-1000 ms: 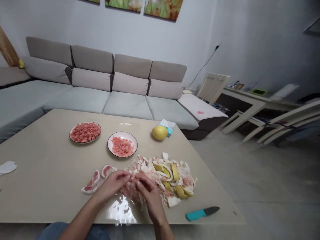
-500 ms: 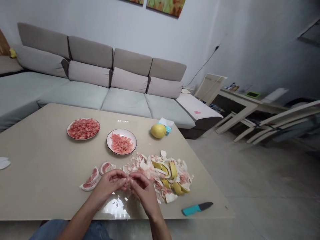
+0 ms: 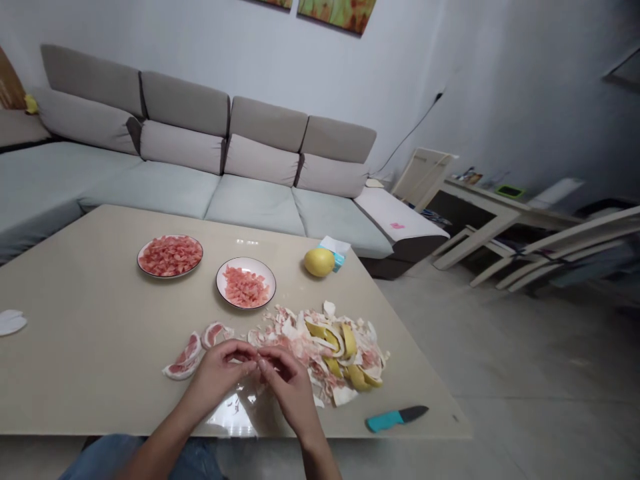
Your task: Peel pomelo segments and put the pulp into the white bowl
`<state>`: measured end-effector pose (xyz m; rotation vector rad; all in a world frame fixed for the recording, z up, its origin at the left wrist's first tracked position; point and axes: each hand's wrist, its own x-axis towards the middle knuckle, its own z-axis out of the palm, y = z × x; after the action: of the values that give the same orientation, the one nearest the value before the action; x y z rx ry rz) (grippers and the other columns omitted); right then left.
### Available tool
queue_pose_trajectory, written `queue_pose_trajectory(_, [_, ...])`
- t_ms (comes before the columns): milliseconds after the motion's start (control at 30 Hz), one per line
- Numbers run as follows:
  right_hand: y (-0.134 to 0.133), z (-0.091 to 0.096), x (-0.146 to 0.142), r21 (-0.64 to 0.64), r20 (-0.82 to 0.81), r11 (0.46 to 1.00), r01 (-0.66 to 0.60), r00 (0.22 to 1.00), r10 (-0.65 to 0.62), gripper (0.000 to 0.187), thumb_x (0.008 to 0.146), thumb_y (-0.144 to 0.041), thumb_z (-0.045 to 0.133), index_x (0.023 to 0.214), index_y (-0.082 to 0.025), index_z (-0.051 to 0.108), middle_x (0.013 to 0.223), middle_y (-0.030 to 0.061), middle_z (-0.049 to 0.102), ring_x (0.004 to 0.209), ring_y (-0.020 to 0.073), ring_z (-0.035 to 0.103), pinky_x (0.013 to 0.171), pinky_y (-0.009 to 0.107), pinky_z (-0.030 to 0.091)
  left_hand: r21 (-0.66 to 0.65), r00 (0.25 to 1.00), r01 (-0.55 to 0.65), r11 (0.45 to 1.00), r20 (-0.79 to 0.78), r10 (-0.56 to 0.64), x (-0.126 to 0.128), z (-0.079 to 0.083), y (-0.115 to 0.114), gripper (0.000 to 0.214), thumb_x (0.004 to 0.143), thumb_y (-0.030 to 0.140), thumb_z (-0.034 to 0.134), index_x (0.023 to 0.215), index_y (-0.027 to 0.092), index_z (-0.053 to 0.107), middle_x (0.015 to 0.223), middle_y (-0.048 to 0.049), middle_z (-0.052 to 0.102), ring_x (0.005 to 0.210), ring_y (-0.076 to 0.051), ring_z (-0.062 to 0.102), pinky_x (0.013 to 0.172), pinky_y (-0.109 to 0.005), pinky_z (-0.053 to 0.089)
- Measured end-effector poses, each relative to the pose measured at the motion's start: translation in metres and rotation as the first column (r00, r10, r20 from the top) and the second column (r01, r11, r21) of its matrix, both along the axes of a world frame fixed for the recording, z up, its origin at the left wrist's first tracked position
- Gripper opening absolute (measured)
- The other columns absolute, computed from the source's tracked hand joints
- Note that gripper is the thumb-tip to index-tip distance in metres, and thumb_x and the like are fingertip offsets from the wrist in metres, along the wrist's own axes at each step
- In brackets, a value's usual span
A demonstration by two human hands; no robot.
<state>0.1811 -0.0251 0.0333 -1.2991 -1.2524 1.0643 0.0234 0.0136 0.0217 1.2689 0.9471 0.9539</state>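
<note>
My left hand [image 3: 220, 371] and my right hand [image 3: 290, 387] meet over the table's near edge, fingers pinched together on a small pink piece of pomelo [image 3: 261, 362] held between them. Just left of my left hand lie two unpeeled pomelo segments [image 3: 193, 351]. A heap of yellow rind and white pith [image 3: 333, 350] spreads to the right of my right hand. Farther back stand two white plates of pink fruit pieces, one [image 3: 245, 283] in the middle and one [image 3: 171, 255] to its left.
A whole yellow pomelo [image 3: 319, 262] sits beside a tissue pack [image 3: 335, 249] at the beige table's [image 3: 85, 333] far right. A teal-handled knife [image 3: 395, 418] lies near the front right corner. A white cloth [image 3: 11, 322] is at the left edge. A grey sofa [image 3: 200, 180] stands behind.
The view has shifted slightly. Both hands stay together over the table's near edge, their fingers working the small fruit piece; nothing else on the table has moved.
</note>
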Motion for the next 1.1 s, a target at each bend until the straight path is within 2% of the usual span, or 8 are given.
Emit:
queue_pose_trajectory(133, [0.000, -0.005, -0.001, -0.049, -0.045, 0.998, 0.032, 0.998, -0.034, 0.027, 0.078, -0.043, 0.071, 0.088, -0.018, 0.073, 0.081, 0.0057, 0.070, 0.068, 0.0176, 0.062, 0.063, 0.028, 0.049, 0.038, 0.999, -0.036, 0.999, 0.030, 0.035, 0.002, 0.002, -0.002, 0.010, 0.070, 0.019, 0.072, 0.079, 0.017, 0.069, 0.084, -0.0052, 0.066, 0.082, -0.019, 0.063, 0.076, -0.028, 0.051])
queue_pose_trajectory(233, [0.001, -0.005, 0.000, -0.025, -0.038, 0.999, 0.040, 0.998, -0.041, 0.026, 0.081, -0.042, 0.068, 0.087, -0.017, 0.073, 0.084, 0.0075, 0.070, 0.074, 0.0198, 0.063, 0.066, 0.029, 0.051, -0.010, 0.998, -0.020, 1.000, 0.066, 0.020, 0.002, 0.002, -0.002, 0.016, 0.070, 0.023, 0.073, 0.085, 0.017, 0.068, 0.086, -0.0057, 0.068, 0.082, -0.020, 0.064, 0.076, -0.029, 0.051])
queue_pose_trajectory(400, [0.002, 0.000, -0.001, 0.029, 0.008, 0.999, 0.013, 1.000, -0.013, 0.019, 0.082, -0.037, 0.068, 0.089, -0.021, 0.075, 0.092, 0.0082, 0.070, 0.086, 0.0230, 0.064, 0.071, 0.030, 0.052, -0.048, 1.000, 0.013, 0.999, 0.010, -0.013, 0.000, 0.000, 0.000, 0.020, 0.074, 0.029, 0.071, 0.088, 0.016, 0.071, 0.089, -0.0080, 0.071, 0.079, -0.020, 0.065, 0.074, -0.030, 0.052])
queue_pose_trajectory(600, [0.000, 0.002, -0.003, 0.059, 0.083, 0.998, -0.017, 0.997, 0.012, 0.017, 0.082, -0.035, 0.066, 0.086, -0.020, 0.074, 0.086, 0.0070, 0.069, 0.078, 0.0204, 0.063, 0.065, 0.028, 0.051, -0.079, 1.000, -0.016, 0.997, 0.022, 0.018, 0.000, 0.002, -0.002, 0.017, 0.070, 0.028, 0.072, 0.082, 0.016, 0.070, 0.080, -0.0056, 0.071, 0.074, -0.019, 0.065, 0.069, -0.028, 0.051])
queue_pose_trajectory(800, [0.002, 0.003, -0.006, 0.140, 0.194, 0.990, 0.000, 0.981, -0.027, 0.009, 0.081, -0.025, 0.063, 0.077, -0.019, 0.069, 0.077, 0.0040, 0.065, 0.067, 0.0161, 0.061, 0.057, 0.024, 0.047, -0.135, 0.996, 0.067, 0.989, 0.074, -0.057, 0.000, 0.001, -0.002, 0.014, 0.070, 0.025, 0.071, 0.079, 0.015, 0.067, 0.071, -0.0020, 0.066, 0.066, -0.016, 0.062, 0.064, -0.026, 0.049])
queue_pose_trajectory(967, [0.005, 0.003, -0.011, 0.136, 0.125, 0.991, 0.014, 0.992, -0.031, 0.006, 0.074, -0.021, 0.063, 0.069, -0.019, 0.063, 0.068, -0.0001, 0.060, 0.055, 0.0122, 0.053, 0.050, 0.021, 0.042, -0.182, 0.988, 0.092, 0.979, 0.138, -0.067, 0.000, 0.003, -0.003, 0.020, 0.068, 0.030, 0.074, 0.077, 0.014, 0.066, 0.065, -0.0005, 0.063, 0.061, -0.014, 0.060, 0.062, -0.025, 0.048])
queue_pose_trajectory(1100, [0.007, -0.002, -0.011, 0.122, 0.039, 0.992, -0.011, 0.999, 0.007, 0.008, 0.075, -0.025, 0.064, 0.070, -0.019, 0.060, 0.069, -0.0004, 0.057, 0.058, 0.0125, 0.052, 0.052, 0.021, 0.041, -0.229, 0.974, 0.132, 0.964, 0.209, -0.084, -0.001, 0.005, -0.004, 0.025, 0.067, 0.033, 0.078, 0.079, 0.014, 0.067, 0.065, -0.0011, 0.064, 0.060, -0.014, 0.061, 0.061, -0.025, 0.048])
